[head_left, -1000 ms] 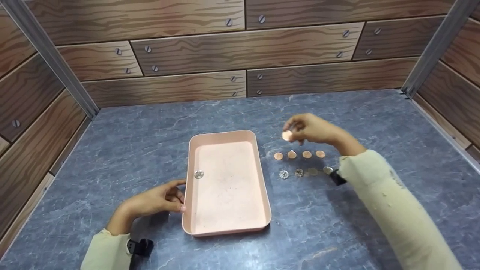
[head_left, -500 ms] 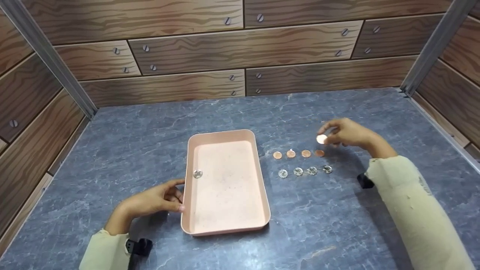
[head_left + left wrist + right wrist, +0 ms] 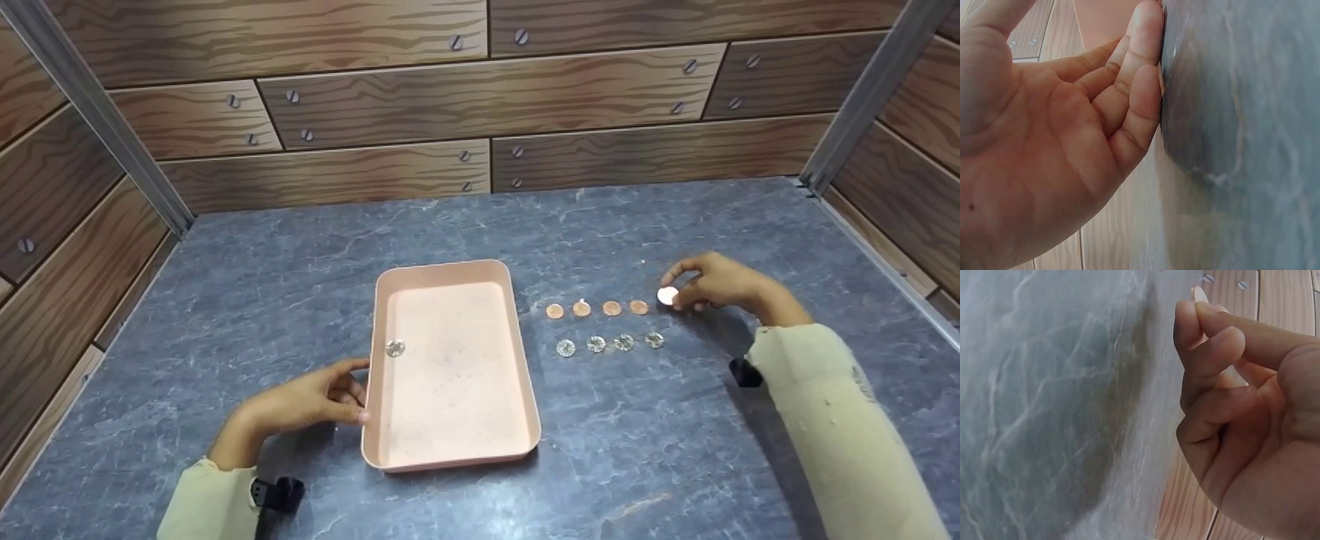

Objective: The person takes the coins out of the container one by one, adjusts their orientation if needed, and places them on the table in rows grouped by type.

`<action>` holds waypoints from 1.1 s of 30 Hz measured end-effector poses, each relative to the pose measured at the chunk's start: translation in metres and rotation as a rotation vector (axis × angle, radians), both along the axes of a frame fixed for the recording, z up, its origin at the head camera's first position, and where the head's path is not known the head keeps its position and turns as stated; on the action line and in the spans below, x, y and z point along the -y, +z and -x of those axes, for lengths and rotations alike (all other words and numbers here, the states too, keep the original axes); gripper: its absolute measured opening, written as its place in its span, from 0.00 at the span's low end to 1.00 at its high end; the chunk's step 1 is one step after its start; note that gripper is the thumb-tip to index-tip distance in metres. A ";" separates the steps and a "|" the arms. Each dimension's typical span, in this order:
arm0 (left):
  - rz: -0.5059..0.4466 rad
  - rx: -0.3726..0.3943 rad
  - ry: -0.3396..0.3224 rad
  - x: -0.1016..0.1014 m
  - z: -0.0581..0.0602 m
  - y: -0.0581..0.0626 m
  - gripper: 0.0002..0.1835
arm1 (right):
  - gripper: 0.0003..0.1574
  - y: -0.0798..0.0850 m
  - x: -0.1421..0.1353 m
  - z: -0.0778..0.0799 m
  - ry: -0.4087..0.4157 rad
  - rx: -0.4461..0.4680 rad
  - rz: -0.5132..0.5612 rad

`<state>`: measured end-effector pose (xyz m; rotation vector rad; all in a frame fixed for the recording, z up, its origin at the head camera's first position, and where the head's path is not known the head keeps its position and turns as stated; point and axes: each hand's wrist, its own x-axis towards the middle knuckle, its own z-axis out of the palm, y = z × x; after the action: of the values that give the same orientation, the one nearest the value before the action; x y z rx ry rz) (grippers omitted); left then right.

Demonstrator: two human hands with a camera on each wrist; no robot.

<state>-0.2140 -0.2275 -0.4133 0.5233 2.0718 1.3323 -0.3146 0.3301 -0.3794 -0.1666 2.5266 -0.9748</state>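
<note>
My right hand (image 3: 718,282) pinches a copper-coloured coin (image 3: 667,295) between thumb and forefinger, low over the table at the right end of a row of matching coins (image 3: 611,308). In the right wrist view, the pinched coin (image 3: 1200,295) shows edge-on and the other fingers are curled toward the palm. Nearer the front runs a row of silvery round pieces (image 3: 595,344) with radial facets. On the left, my left hand (image 3: 309,399) rests against the outer left wall of a pink tray (image 3: 453,459), thumb tip at the rim, fingers loosely bent in the left wrist view (image 3: 1140,95).
One silvery round piece (image 3: 395,348) lies in the tray by its left wall. The blue-grey marbled table (image 3: 315,262) is bounded by wood-patterned panels (image 3: 390,112) at the back and both sides, with grey metal posts (image 3: 855,97) at the corners.
My right hand has carried the coin rightward from above the left part of the copper row, then down to its right end. The left hand and tray stay in place.
</note>
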 end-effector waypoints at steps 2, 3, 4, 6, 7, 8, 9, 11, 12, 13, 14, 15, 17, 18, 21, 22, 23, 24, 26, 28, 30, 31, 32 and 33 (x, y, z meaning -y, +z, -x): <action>-0.003 0.000 -0.002 0.000 0.000 0.000 0.49 | 0.26 -0.002 0.000 0.000 -0.006 0.013 -0.008; -0.003 -0.001 -0.003 0.000 0.000 -0.001 0.49 | 0.26 -0.003 0.000 0.000 -0.009 0.022 -0.009; -0.005 -0.001 -0.003 0.000 -0.001 -0.001 0.49 | 0.26 -0.004 0.000 0.000 -0.011 0.030 -0.010; -0.009 -0.003 -0.006 0.000 -0.001 -0.002 0.49 | 0.26 -0.007 0.001 0.001 -0.012 0.042 -0.016; -0.011 -0.003 -0.007 0.000 -0.001 -0.002 0.48 | 0.26 -0.008 0.001 0.001 -0.012 0.046 -0.019; -0.011 -0.004 -0.007 0.000 -0.001 -0.002 0.48 | 0.25 -0.009 0.002 0.002 -0.012 0.049 -0.022; -0.010 -0.005 -0.007 0.000 -0.001 -0.003 0.48 | 0.25 -0.010 0.003 0.002 -0.011 0.049 -0.025; -0.008 -0.005 -0.007 0.000 -0.001 -0.003 0.48 | 0.25 -0.010 0.004 0.002 -0.013 0.050 -0.028; -0.007 -0.003 -0.007 0.000 -0.001 -0.003 0.48 | 0.25 -0.010 0.004 0.002 -0.013 0.050 -0.026; -0.006 -0.002 -0.005 0.000 -0.001 -0.003 0.48 | 0.24 -0.010 0.005 0.001 -0.013 0.050 -0.027; -0.006 -0.001 -0.004 0.000 -0.001 -0.003 0.48 | 0.24 -0.009 0.005 0.001 -0.013 0.052 -0.026; -0.006 0.000 -0.004 0.000 -0.001 -0.003 0.48 | 0.24 -0.009 0.006 0.001 -0.014 0.054 -0.027; -0.010 0.003 -0.004 0.000 -0.001 -0.003 0.48 | 0.24 -0.008 0.007 0.001 -0.017 0.059 -0.031; -0.010 0.003 -0.004 0.000 -0.001 -0.003 0.48 | 0.24 -0.008 0.008 0.001 -0.018 0.062 -0.034; -0.010 -0.001 -0.002 0.000 -0.002 -0.003 0.48 | 0.25 -0.008 0.010 0.001 -0.035 0.078 -0.033; -0.011 -0.002 -0.001 0.000 -0.002 -0.003 0.48 | 0.25 -0.008 0.011 0.002 -0.040 0.082 -0.029; -0.009 -0.005 0.000 0.000 -0.002 -0.002 0.48 | 0.25 -0.008 0.011 0.002 -0.046 0.087 -0.025; -0.007 -0.007 0.001 0.000 -0.002 -0.002 0.48 | 0.25 -0.009 0.012 0.002 -0.049 0.088 -0.022; -0.004 -0.008 0.003 0.000 -0.002 -0.002 0.48 | 0.24 -0.009 0.012 0.002 -0.054 0.089 -0.018; 0.000 -0.008 0.003 0.001 -0.002 -0.002 0.48 | 0.24 -0.010 0.012 0.003 -0.057 0.087 -0.020; 0.001 -0.004 0.004 0.001 -0.001 -0.002 0.48 | 0.23 -0.011 0.012 0.003 -0.060 0.082 -0.021; -0.002 -0.002 0.004 0.001 -0.001 -0.002 0.48 | 0.23 -0.011 0.012 0.003 -0.062 0.079 -0.023; -0.005 0.000 0.004 0.000 -0.001 -0.002 0.48 | 0.23 -0.012 0.012 0.002 -0.064 0.078 -0.021; -0.006 0.001 0.003 0.000 0.000 -0.002 0.48 | 0.22 -0.012 0.012 0.002 -0.065 0.075 -0.021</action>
<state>-0.2137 -0.2276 -0.4149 0.5224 2.0694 1.3408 -0.3170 0.3180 -0.3917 -0.0416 2.4868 -0.9607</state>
